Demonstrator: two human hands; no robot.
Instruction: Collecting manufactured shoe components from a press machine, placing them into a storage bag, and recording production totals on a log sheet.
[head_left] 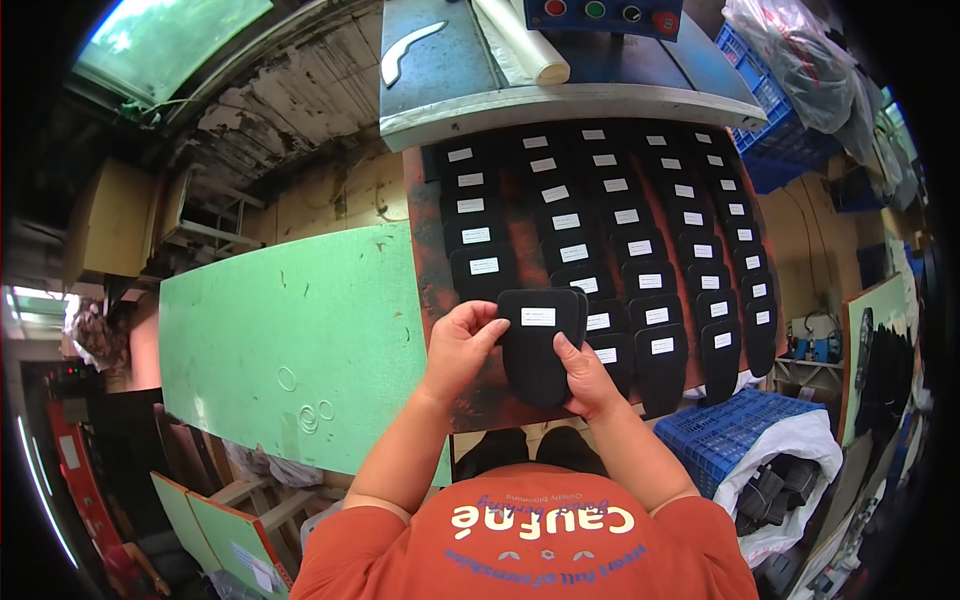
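Workshop space is crowded around a worn red table (pixel 430 250). Above its near edge, a stack (pixel 541 375) of at least two black, rounded pads is held by both hands. Its upper left edge is pinched between thumb and fingers of the left hand (pixel 462 338); its right side is gripped by the right hand (pixel 590 382), with the thumb laid on the front and the other fingers mostly hidden behind. A white label (pixel 538 317) is borne by the top pad, near its wide end.

Beyond and to the right, the table is covered by five columns of similar pads (pixel 660 372), overlapped so that their labels are left showing. On the left, a green table (pixel 280 290) is set alongside, and a few thin rings (pixel 309 425) are scattered on it. At lower right, a blue crate (pixel 700 445) is partly draped by a white bag (pixel 815 435), in which dark pieces (pixel 770 495) are bundled. Across the far side, a machine (pixel 575 108) is topped by a pale roll (pixel 520 40), a white curved strip (pixel 408 50) and a button panel (pixel 612 20).
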